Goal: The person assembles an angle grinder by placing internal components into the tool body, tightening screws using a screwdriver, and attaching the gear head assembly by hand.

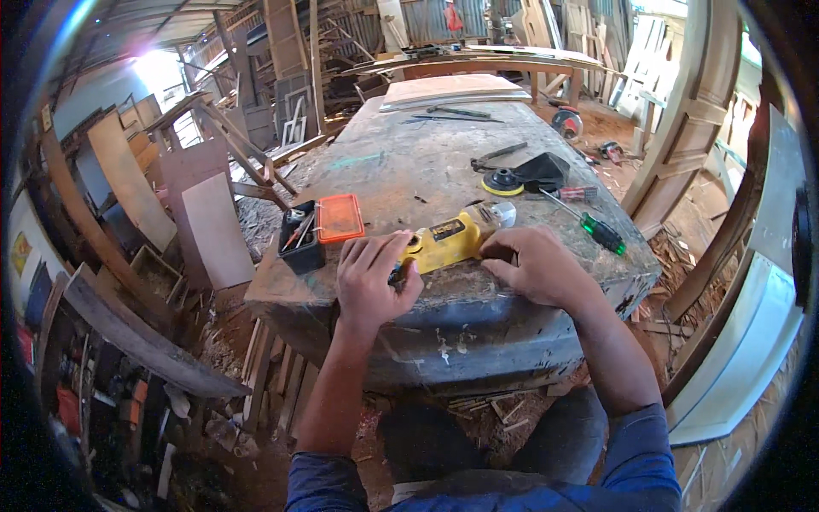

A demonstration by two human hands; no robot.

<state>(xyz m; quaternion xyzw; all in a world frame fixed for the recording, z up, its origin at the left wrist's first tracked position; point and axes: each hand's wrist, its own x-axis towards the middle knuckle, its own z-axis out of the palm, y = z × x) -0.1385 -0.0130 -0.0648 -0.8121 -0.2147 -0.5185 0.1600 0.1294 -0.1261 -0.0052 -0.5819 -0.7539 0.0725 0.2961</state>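
Observation:
A yellow power tool body (450,242) lies near the front edge of the workbench, with a clear or pale cap at its right end. My left hand (372,277) is closed around the tool's left end. Beside its right end is my right hand (533,263), fingers curled in a pinch; whatever is between them is hidden. Beyond the tool lie a round backing pad (502,182) with a yellow rim and a black guard-like piece (544,171). To the right rests a screwdriver (602,233) with a green and black handle, near a red-handled tool (578,194).
On the worn workbench (384,162), a black box (300,242) with an orange lid (339,218) stands at the left. Pliers (499,155) lie farther back. Boards (455,88) are stacked at the far end. A wooden door panel (689,111) stands at the right.

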